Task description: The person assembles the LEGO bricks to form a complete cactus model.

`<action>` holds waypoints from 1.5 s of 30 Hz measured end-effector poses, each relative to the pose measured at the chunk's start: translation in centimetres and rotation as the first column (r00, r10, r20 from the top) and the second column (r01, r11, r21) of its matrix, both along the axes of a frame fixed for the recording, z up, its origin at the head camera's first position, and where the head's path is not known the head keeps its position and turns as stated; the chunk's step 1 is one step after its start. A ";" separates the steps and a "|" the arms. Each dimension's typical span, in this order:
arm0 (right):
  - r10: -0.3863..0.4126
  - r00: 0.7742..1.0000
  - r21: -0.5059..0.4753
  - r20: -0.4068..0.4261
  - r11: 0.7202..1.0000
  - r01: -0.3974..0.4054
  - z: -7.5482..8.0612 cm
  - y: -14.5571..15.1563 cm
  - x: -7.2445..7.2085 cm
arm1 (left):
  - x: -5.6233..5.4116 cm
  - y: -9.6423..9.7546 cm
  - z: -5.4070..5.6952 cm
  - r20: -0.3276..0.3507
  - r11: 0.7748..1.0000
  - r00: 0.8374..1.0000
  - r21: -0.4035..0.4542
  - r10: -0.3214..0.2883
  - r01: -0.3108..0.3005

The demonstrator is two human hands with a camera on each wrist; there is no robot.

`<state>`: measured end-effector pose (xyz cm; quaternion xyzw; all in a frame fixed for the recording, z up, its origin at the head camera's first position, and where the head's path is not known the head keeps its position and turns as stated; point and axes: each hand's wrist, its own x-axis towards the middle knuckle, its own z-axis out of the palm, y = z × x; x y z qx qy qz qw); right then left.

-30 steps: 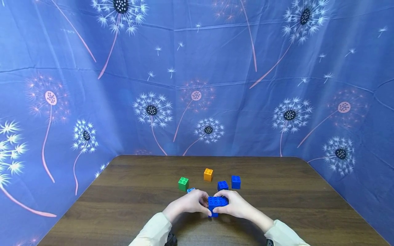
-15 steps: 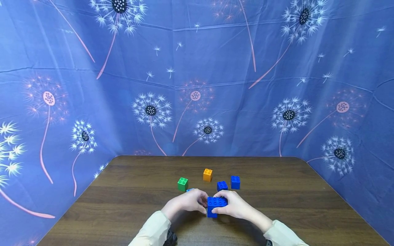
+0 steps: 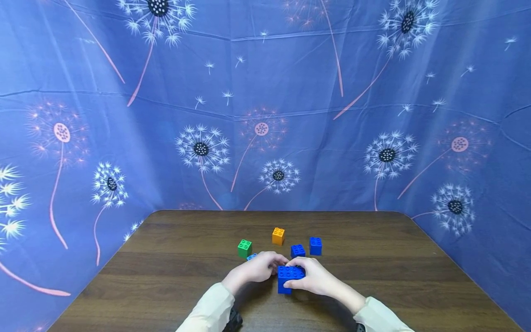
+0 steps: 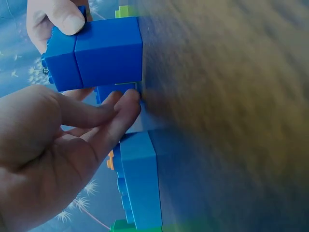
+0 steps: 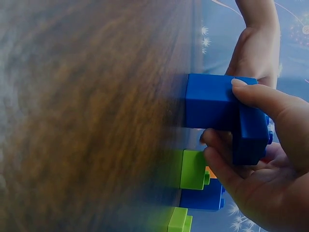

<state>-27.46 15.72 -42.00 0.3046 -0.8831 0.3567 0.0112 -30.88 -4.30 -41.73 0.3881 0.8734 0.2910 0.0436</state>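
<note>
Beyond your left fingers, a green block (image 3: 244, 248) stands on the tabletop (image 3: 199, 230); a light blue block (image 3: 251, 257) is nearer, partly covered by your left hand (image 3: 260, 267). The fingers of that hand are loosely bent, tips close together, and seem to grip nothing; they sit just left of the dark blue stack. Your step looks like steadying that stack, so those fingers could best brace its lower block (image 3: 284, 287) from the left without nudging it. Well beyond them is an orange block (image 3: 278, 236).

Your right hand (image 3: 313, 276) pinches the upper block (image 3: 287, 271), thumb on the near face and the other fingers behind. If you press, do it straight down over the lower block; force on the overhang could lever the joint loose. Check the seam before you let go.

The stack, between your two sets of fingers, is plain dark blue. At its left end the lower block stands upright; the longer upper block lies across it, studs up, running out rightward with nothing seen under that end. A thin seam shows where they meet. Beyond your right fingers stand a left blue block (image 3: 297, 251) and a right blue block (image 3: 315, 246).
</note>
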 end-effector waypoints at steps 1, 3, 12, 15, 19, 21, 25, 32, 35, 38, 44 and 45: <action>0.000 1.000 0.003 -0.002 1.000 0.000 0.0 0.0 0.0 | 0.0 0.0 0.0 -0.006 1.000 1.000 -0.006 0.001 -0.001; -0.002 1.000 0.009 -0.008 1.000 0.002 0.0 -0.1 0.0 | 0.0 0.0 0.0 -0.033 1.000 0.999 -0.028 0.008 -0.009; -0.004 1.000 0.027 -0.016 1.000 0.005 -0.1 -0.2 -0.2 | 0.1 0.1 0.3 -0.101 0.996 0.995 -0.086 0.022 -0.031; -0.002 1.000 0.027 -0.017 1.000 0.002 -0.1 -0.2 -0.2 | 0.0 0.2 0.3 -0.096 0.994 0.995 -0.103 0.015 -0.025; 0.003 1.000 0.017 -0.015 1.000 -0.003 -0.1 -0.2 -0.1 | -0.1 0.3 0.2 -0.088 0.994 0.996 -0.109 0.007 -0.017; 0.006 1.000 0.011 -0.013 1.000 -0.006 -0.1 -0.1 -0.1 | -0.1 0.2 0.2 -0.089 0.994 0.996 -0.108 0.008 -0.017; 0.010 1.000 0.007 -0.015 1.000 -0.010 -0.2 -0.1 -0.1 | -0.2 0.1 0.2 -0.091 0.994 0.996 -0.108 0.018 -0.028; 0.014 1.000 0.000 -0.022 1.000 -0.014 -0.2 0.0 0.0 | -0.2 0.2 0.1 -0.043 0.996 0.999 -0.084 0.018 -0.022; 0.013 1.000 0.004 -0.014 1.000 -0.013 -0.2 0.0 0.0 | -0.2 0.3 0.1 -0.069 0.993 0.997 -0.119 0.020 -0.029; 0.012 1.000 0.011 -0.006 1.000 -0.011 -0.1 0.0 0.0 | -0.2 0.3 0.1 -0.083 0.991 0.996 -0.130 0.023 -0.033; 0.007 1.000 0.016 0.004 1.000 -0.007 0.0 0.0 0.0 | 0.0 -0.2 0.4 -0.066 0.992 0.996 -0.115 0.052 -0.060; 0.005 1.000 0.016 0.006 1.000 -0.005 -0.1 0.1 0.0 | 0.0 -0.3 0.4 -0.060 0.991 0.997 -0.113 0.058 -0.064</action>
